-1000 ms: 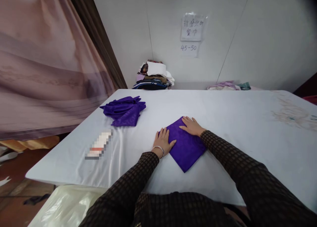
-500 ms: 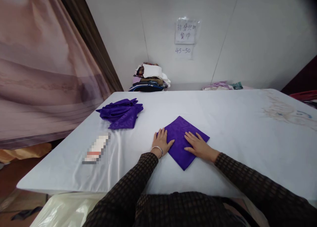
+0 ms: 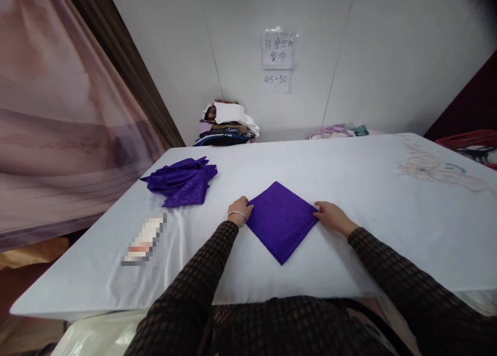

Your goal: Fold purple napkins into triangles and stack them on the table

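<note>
Red basket: in the head view, what looks like a red basket (image 3: pixel 462 137) is sitting past the far right of the white surface (image 3: pixel 349 169); something black and white is showing in it, too blurry to name.
Top paper: a paper sign (image 3: pixel 278 48) is hanging on the wall (image 3: pixel 155 24), with writing that is looking like 折叠织物 and then 餐巾.
Low paper: a smaller paper (image 3: pixel 276 80) is hanging just under it, showing 45-50.
Purple cloth: the folded purple cloth (image 3: pixel 280 222) is lying flat on the surface, between the two hands. It is making a diamond: one corner is pointing at the person, one away, one left, one right. I cannot tell which way is longer.
Left hand: the left hand (image 3: pixel 240 210), wearing a silver bracelet (image 3: pixel 237 215), is pinching the left corner; some fingers are hiding.
Right hand: the right hand (image 3: pixel 330 216) is pinching the right corner between thumb and fingers.
Purple pile: more purple cloth, a messy pile (image 3: pixel 182 182), is resting farther off to the left.
Blurry thing: a blocked-out thing (image 3: pixel 144 239) is lying nearer, below the pile.
Clothes: a stack of clothes (image 3: pixel 227 124) is sitting behind the far edge.
</note>
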A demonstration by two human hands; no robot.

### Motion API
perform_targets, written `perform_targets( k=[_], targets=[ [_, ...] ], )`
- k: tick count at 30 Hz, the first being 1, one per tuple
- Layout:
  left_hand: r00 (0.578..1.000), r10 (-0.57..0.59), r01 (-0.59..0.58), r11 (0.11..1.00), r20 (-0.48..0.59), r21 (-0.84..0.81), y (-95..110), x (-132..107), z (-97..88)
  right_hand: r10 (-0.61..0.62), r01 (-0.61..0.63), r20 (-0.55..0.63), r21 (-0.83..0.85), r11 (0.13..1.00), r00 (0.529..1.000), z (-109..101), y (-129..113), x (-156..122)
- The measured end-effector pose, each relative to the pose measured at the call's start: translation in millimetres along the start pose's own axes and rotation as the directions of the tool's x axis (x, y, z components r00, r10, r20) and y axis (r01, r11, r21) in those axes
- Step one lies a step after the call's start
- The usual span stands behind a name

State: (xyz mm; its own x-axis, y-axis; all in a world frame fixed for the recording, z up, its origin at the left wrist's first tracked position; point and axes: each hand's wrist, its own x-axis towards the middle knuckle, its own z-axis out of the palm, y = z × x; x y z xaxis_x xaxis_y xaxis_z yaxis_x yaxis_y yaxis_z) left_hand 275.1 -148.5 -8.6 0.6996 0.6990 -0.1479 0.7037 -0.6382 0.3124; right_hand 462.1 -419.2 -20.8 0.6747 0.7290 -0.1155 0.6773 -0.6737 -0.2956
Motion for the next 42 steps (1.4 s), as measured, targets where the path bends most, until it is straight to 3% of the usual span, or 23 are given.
perform_targets(
  k=[4, 7, 12, 15, 17, 18, 21, 22, 24, 28, 33, 35, 37, 39, 41, 42],
  targets=[
    [0.999, -0.025, 0.027, 0.997, 0.033, -0.068, -4, 1, -2.3, 0.016, -0.02, 0.096, 0.035, 0.999, 0.995, -10, 1, 17],
    [0.999, -0.049, 0.051, 0.988, 0.017, -0.147, -7, -7, -2.3, -0.008, 0.006, 0.092, 0.025, 1.0, 0.996, -21, -1, 39],
    [0.993, -0.111, 0.117, 0.922, 0.039, -0.37, -7, -35, 10.7, -0.048, 0.05, -0.056, 0.03, 0.998, 0.997, -40, -20, 92],
    [0.99, -0.114, 0.14, 0.846, 0.082, -0.515, -6, -52, 22.6, -0.09, 0.097, -0.17, 0.033, 0.995, 0.981, -38, -46, 102],
    [0.985, -0.131, 0.174, 0.741, 0.114, -0.649, -8, -60, 28.5, -0.198, 0.211, -0.207, 0.041, 0.977, 0.958, -25, -70, 85],
    [0.98, -0.147, 0.201, 0.669, 0.138, -0.715, -8, -63, 30.6, -0.31, 0.328, -0.214, 0.055, 0.943, 0.927, -16, -82, 70],
    [0.963, -0.169, 0.269, 0.483, 0.212, -0.833, -10, -70, 34.2, -0.604, 0.618, -0.133, 0.142, 0.773, 0.786, 18, -116, 9],
    [0.961, -0.166, 0.275, 0.445, 0.223, -0.852, -9, -73, 35.0, -0.644, 0.651, -0.096, 0.146, 0.745, 0.759, 29, -124, -11],
    [0.963, -0.155, 0.264, 0.401, 0.219, -0.877, -6, -80, 37.3, -0.654, 0.661, -0.093, 0.12, 0.741, 0.751, 47, -136, -43],
    [0.972, -0.143, 0.23, 0.443, 0.185, -0.867, 4, -100, 44.0, -0.604, 0.62, -0.171, 0.061, 0.782, 0.779, 61, -140, -66],
    [0.975, -0.043, 0.202, 0.594, 0.219, -0.779, -2, -124, 36.5, -0.576, 0.588, -0.116, 0.178, 0.789, 0.809, 57, -128, -69],
    [0.993, 0.009, 0.079, 0.706, 0.12, -0.704, -11, -124, 24.1, -0.559, 0.558, -0.092, 0.304, 0.772, 0.824, 50, -123, -72],
    [0.995, 0.07, -0.098, 0.796, -0.07, -0.598, -20, -117, 10.5, -0.567, 0.523, -0.044, 0.446, 0.726, 0.823, 37, -119, -74],
    [0.969, 0.18, -0.245, 0.807, -0.172, -0.537, -26, -106, 0.4, -0.614, 0.493, 0.038, 0.557, 0.668, 0.788, 21, -116, -68],
    [0.946, 0.299, -0.318, 0.776, -0.127, -0.544, -28, -94, -4.3, -0.638, 0.443, 0.124, 0.62, 0.647, 0.76, 7, -113, -52],
    [0.937, 0.343, -0.321, 0.769, -0.066, -0.554, -28, -89, -4.9, -0.62, 0.394, 0.16, 0.645, 0.655, 0.768, 1, -112, -41]
  ],
)
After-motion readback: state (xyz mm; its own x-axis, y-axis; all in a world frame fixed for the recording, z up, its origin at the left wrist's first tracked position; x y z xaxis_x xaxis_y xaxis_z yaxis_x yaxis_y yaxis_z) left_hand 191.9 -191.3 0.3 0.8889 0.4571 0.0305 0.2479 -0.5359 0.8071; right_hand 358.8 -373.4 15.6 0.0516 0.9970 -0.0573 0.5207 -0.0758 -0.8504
